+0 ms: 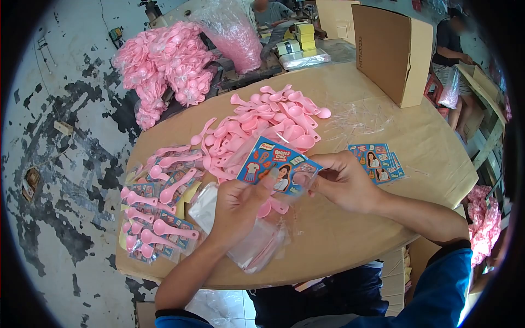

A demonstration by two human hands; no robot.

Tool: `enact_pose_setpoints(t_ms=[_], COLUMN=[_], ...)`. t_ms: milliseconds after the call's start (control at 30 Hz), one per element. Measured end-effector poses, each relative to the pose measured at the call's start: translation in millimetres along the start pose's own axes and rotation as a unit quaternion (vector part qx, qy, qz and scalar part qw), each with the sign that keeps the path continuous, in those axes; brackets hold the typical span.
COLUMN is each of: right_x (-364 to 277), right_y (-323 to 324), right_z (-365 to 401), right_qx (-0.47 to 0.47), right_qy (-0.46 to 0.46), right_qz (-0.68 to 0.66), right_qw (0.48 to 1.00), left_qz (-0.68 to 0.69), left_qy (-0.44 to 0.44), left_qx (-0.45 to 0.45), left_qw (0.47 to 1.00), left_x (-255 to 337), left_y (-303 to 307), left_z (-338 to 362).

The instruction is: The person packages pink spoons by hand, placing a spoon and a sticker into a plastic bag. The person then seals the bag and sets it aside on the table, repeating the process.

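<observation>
A blue printed card (268,158) with colourful pictures is held up over the middle of the table. My left hand (240,205) pinches its lower left part, thumb across the front. At its right end, the fingers of my right hand (350,183) are closed on the card, and clear plastic shows about that edge. Behind the card lies a large heap of pink plastic spoons (262,117). Under my left wrist is a stack of clear plastic bags (254,246). More blue cards (374,161) lie just beyond my right hand.
Pink spoons paired with blue cards (161,224) cover the table's left side. Plastic scraps (355,117) lie near an upright cardboard box (388,54). Bagged pink spoons (169,60) are piled at the back left. Another person (454,49) sits at the right, and one more is at the back.
</observation>
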State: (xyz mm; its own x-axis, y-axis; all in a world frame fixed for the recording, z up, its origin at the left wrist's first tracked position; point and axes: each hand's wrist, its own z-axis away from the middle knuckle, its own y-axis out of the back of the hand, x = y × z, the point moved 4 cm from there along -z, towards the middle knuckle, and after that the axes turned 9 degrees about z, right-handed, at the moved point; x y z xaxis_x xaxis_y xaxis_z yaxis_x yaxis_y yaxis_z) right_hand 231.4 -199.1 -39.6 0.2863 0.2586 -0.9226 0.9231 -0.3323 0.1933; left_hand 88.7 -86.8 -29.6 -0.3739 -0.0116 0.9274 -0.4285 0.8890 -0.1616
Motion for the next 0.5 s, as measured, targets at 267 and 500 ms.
enact_pose_setpoints(t_ms=[267,500], right_x=[1,1], right_y=[1,-3], right_z=[0,1], right_qx=[-0.003,-0.033], right_qy=[0.002,-0.055], right_qz=[0.014,-0.033], right_qw=[1.000,0.997], left_qz=[0.040,0.035], left_qy=[0.010,-0.022], left_qx=[0.039,-0.034], left_qw=[0.998,0.999], left_x=[-5,-3], left_y=[-7,-7], left_z=[4,6])
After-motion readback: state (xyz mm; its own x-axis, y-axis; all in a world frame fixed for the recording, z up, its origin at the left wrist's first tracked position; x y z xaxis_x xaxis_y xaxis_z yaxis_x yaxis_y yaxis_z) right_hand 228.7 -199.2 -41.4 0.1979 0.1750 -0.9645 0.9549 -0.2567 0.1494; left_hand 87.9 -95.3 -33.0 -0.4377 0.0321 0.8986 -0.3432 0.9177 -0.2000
